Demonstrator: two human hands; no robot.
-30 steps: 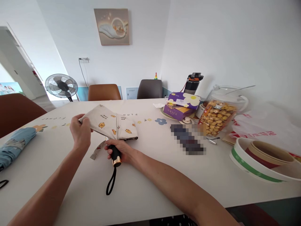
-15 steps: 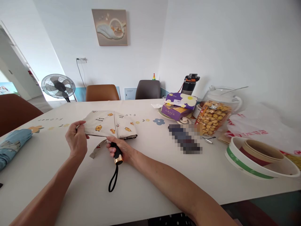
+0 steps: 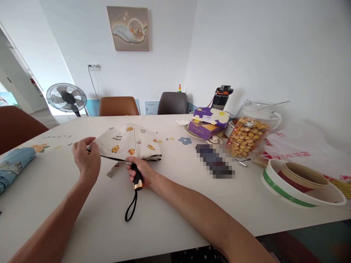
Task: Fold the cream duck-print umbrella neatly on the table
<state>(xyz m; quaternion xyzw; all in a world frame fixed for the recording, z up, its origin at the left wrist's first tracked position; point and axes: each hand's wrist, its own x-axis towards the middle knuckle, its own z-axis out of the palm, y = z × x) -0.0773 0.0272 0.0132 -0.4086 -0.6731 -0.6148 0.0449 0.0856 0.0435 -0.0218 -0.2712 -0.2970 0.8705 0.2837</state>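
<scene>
Now our left hand [image 3: 85,159], fingers [image 3: 91,145] pinched on the cloth edge, has drawn the duck-print umbrella [image 3: 128,143] wider, so it fans out just above our right hand [image 3: 143,174], whose fingers stay wrapped round its black handle [image 3: 137,179] over the desk [image 3: 186,171].

On the table [image 3: 175,204] lies the umbrella [image 3: 128,142]. A second umbrella [image 3: 13,164] lies far to its left. The box [image 3: 210,122], snack jar [image 3: 252,131] and stacked bowls [image 3: 301,180] are to its right, and a chair [image 3: 118,106] stands behind it.
</scene>
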